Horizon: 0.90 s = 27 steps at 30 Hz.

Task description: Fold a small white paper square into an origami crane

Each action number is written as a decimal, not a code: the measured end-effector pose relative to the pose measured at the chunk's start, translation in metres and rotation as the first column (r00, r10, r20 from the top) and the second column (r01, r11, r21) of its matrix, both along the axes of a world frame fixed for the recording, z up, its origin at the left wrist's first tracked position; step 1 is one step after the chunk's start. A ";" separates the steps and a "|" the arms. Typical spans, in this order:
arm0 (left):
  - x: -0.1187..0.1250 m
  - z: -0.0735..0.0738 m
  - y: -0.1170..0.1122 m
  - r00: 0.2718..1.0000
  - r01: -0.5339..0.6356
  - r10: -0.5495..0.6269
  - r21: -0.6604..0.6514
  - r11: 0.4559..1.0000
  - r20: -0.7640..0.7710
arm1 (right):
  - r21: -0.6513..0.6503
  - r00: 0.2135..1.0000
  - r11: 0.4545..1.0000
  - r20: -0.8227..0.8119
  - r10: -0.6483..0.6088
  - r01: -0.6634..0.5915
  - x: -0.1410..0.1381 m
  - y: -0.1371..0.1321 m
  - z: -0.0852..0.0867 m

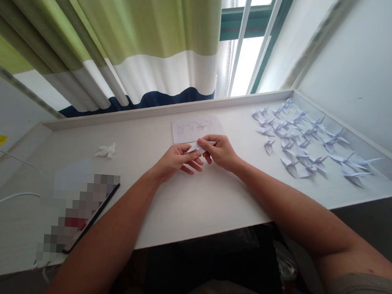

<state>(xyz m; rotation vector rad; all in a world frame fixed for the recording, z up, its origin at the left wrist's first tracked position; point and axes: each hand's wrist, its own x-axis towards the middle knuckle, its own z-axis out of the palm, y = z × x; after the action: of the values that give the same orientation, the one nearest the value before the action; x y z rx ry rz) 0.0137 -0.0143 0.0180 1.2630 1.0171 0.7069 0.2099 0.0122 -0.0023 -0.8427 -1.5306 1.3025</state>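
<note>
On white table (212, 202), left hand (176, 160) and right hand (220, 151) together pinching small folded paper (196, 147)

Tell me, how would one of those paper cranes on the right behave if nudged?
Probably very light: each paper crane is thin folded sheet, so a nudge would likely slide it across the smooth desk. It may tip, resting on narrow folds with wings spread. Likely crushable under a firm pinch.
</note>
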 end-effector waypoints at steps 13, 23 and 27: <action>0.001 0.000 0.001 0.993 -0.121 0.121 0.140 0.983 0.011 | -0.016 0.999 1.000 0.035 0.018 -0.017 0.005 0.004 0.000; 0.005 -0.009 0.003 0.974 -0.228 0.220 0.267 0.936 0.059 | -0.036 0.999 0.998 0.008 0.047 -0.046 0.004 0.002 0.002; 0.002 -0.009 0.006 0.973 -0.230 0.210 0.291 0.929 0.097 | -0.120 0.987 0.980 -0.003 0.159 -0.158 0.008 0.002 0.006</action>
<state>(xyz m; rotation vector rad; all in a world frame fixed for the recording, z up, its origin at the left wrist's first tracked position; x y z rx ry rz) 0.0160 -0.0084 0.0092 1.3890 1.0352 1.1034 0.2176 0.0147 0.0038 -0.8131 -1.5630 1.5215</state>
